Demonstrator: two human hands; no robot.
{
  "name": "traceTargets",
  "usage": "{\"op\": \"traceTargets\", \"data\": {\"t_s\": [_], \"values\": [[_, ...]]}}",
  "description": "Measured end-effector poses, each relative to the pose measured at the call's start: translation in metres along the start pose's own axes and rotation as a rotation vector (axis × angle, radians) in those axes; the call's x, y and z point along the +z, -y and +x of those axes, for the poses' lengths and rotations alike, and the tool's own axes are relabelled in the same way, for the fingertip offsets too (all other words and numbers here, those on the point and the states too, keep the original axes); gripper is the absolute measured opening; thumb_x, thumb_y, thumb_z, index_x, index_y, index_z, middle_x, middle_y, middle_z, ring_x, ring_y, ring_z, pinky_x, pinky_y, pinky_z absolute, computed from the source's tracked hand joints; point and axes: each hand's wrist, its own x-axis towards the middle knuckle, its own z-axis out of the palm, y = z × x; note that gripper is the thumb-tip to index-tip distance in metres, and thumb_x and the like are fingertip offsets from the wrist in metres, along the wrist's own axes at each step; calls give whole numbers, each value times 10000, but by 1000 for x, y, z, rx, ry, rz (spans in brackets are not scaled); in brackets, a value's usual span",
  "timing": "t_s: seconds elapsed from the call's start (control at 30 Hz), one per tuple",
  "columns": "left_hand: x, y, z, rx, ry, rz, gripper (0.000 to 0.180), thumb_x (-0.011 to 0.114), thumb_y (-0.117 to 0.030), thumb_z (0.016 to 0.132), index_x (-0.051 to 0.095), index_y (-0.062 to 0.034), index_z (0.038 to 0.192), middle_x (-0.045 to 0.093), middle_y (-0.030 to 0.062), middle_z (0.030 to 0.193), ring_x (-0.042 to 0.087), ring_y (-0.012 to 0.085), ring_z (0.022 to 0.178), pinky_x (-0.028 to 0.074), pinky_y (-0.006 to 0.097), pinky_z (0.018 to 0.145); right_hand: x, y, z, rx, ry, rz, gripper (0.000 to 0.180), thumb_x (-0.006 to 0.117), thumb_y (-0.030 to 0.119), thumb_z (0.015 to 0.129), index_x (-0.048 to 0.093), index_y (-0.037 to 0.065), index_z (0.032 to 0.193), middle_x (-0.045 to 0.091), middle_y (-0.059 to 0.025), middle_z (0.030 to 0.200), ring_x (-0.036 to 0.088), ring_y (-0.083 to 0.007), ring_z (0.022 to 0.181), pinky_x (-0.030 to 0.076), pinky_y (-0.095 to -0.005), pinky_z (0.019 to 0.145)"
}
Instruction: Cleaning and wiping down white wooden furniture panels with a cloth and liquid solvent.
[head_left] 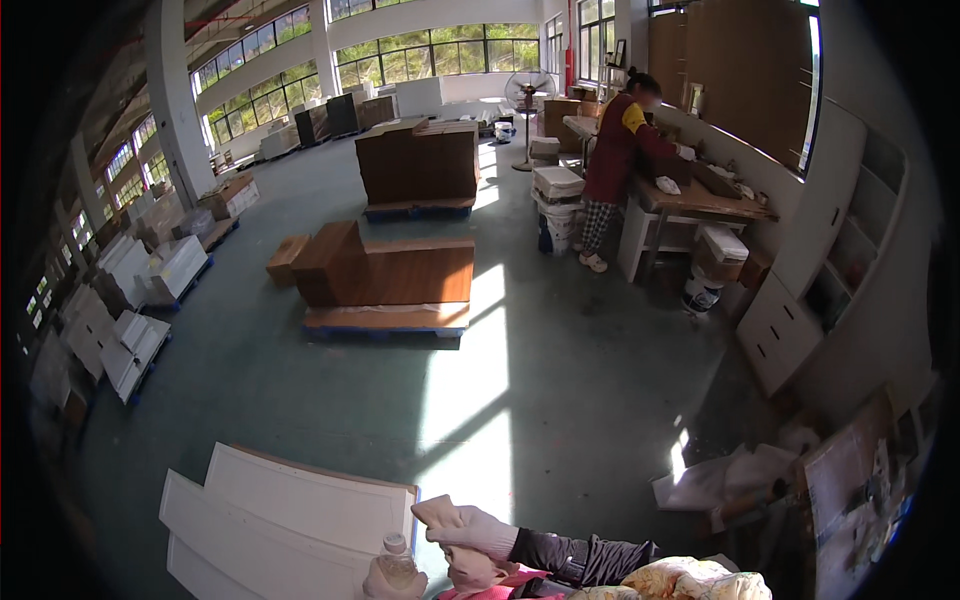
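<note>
My left hand (381, 588), at the lower edge, is wrapped round a small clear bottle (397, 562) with a whitish top. Just right of it, my right hand (482, 532) wears a pale glove and comes in from a dark sleeve. Its fingers are closed on a beige cloth (433, 511), which sticks out to the left. A tan bunched part below that hand may belong to the same cloth; I cannot tell. White panels (290, 505) with raised borders lie overlapping beside my hands on the left.
Ahead stand brown boards (400, 285) on a blue pallet and a taller brown stack (418, 165). Another person (612, 150) works at a bench (705, 200) on the right. A white cabinet (785, 330) and plastic-wrapped items (735, 480) stand along the right side.
</note>
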Motion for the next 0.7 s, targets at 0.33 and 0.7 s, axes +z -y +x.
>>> {"op": "traceTargets", "data": {"t_s": [0.33,0.7], "values": [[30,-12,-5,-66,-4,-312,356,738,-23,743,515,-85,1014,580,27,846,579,133,769,521,301,699,-18,-8,15,-16,-77,-195,297,745,240,834,630,5,976,627,-12,812,568,-88,739,474,-249,677],[42,42,-57,-405,-45,-1056,564,810,-125,729,507,-59,1200,608,64,1089,600,164,1032,486,327,926,12,-9,47,179,106,161,231,554,-33,799,533,-81,1023,615,-127,803,603,-187,634,532,-297,604]]}}
